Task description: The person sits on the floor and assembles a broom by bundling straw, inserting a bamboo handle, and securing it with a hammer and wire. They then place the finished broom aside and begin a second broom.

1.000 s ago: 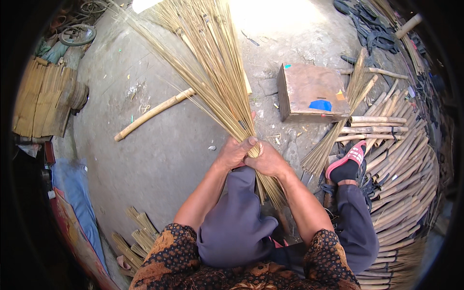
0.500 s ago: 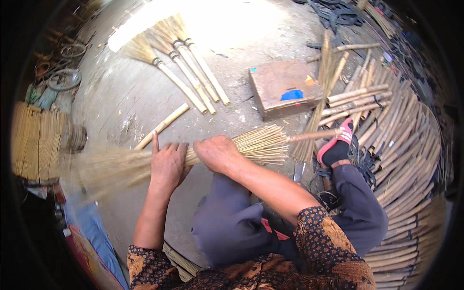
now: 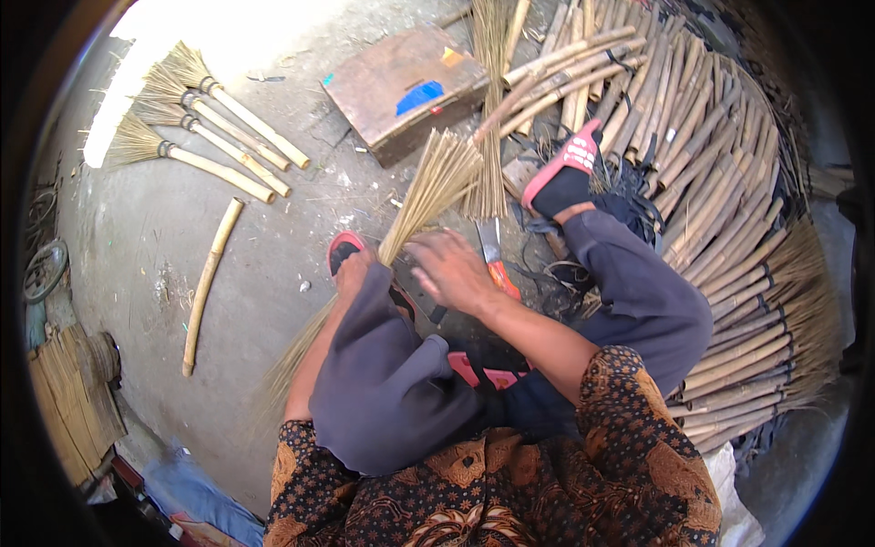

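Observation:
My left hand (image 3: 355,272), partly hidden by my raised knee, is closed round a bundle of thin straw-like broom bristles (image 3: 430,187). The bundle slants up and away, its stiff cut ends fanned out at the far end and its fine tips trailing down behind my left forearm. Just right of it, my right hand (image 3: 451,266) is open, fingers apart and a little blurred, with nothing in it. A knife (image 3: 500,273) with an orange-red handle lies on the ground beyond that hand. Another bristle bundle (image 3: 489,173) leans between the wooden box and my right foot.
A wooden box (image 3: 401,77) with a blue patch stands ahead. Several finished brooms (image 3: 223,169) lie at the far left, and a single bamboo handle (image 3: 211,283) is nearer. Many bamboo handles (image 3: 720,173) and stacked brooms (image 3: 738,346) fill the right side.
The bristle bundle has swung from lying across my lap to slanting away from me. My right hand has let go of it, while my left hand keeps hold. The view has turned.

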Demonstrator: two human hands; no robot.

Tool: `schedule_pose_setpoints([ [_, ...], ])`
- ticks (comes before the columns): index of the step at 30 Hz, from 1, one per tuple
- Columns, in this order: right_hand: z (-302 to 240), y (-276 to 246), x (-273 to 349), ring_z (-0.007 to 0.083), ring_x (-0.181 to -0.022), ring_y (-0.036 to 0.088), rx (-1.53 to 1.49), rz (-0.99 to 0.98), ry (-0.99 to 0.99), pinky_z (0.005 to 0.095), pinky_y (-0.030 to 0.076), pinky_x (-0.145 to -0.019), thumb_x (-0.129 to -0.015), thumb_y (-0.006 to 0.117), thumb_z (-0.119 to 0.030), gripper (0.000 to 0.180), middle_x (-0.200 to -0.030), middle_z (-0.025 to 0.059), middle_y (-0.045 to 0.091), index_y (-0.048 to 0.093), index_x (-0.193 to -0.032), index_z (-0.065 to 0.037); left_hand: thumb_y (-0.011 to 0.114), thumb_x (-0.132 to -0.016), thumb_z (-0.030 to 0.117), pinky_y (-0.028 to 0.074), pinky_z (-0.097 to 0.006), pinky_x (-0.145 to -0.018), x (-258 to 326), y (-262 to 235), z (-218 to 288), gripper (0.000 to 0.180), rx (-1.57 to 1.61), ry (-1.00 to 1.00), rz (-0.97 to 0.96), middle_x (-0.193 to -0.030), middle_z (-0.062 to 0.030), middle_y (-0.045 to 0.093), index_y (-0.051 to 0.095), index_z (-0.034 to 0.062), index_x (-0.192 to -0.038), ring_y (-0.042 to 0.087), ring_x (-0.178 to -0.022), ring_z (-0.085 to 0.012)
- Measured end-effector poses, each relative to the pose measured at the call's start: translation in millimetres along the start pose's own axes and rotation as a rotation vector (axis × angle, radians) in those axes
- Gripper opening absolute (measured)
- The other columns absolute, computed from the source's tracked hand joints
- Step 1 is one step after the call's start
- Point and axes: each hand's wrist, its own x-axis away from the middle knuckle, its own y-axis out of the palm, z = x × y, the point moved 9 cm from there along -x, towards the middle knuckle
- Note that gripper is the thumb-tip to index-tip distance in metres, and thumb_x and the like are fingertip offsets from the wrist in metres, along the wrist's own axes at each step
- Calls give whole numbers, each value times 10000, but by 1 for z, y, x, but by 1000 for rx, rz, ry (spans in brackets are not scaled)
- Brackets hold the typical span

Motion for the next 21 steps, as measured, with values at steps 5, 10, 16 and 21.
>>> schedule_pose_setpoints([
  [5, 168, -6, 154, 453, -1055, 694, -16, -278, 1146, 533, 551, -893, -979, 636, -279, 353, -1183, 271, 702, 674, -1214, -18, 719, -850, 252, 568, -531, -826, 90, 50, -16, 236, 30, -84, -197, -977, -261, 723, 708, 50, -973, 728, -928, -454],
  [10, 218, 2, 194, 429, -1133, 686, 56, -312, 1332, 511, 550, -954, -1005, 636, -394, 427, -1218, 263, 709, 695, -1265, -61, 702, -860, 266, 568, -532, -828, 136, 67, -9, 255, 15, -118, -307, -989, -260, 725, 711, 46, -988, 729, -935, -451],
  [16, 238, 25, 160, 408, -1130, 702, 13, -292, 1297, 501, 551, -975, -982, 642, -362, 404, -1197, 244, 727, 700, -1255, -70, 681, -873, 284, 568, -532, -829, 132, 58, 6, 279, -10, -109, -303, -1005, -258, 728, 715, 41, -1006, 731, -942, -448],
  [21, 205, 6, 124, 415, -1184, 665, 38, -338, 1016, 490, 533, -982, -905, 682, -261, 292, -1204, 233, 720, 713, -1088, -36, 664, -883, 298, 569, -533, -830, 133, 63, 5, 301, 13, -105, -307, -1017, -256, 730, 718, 37, -1021, 732, -949, -445],
])
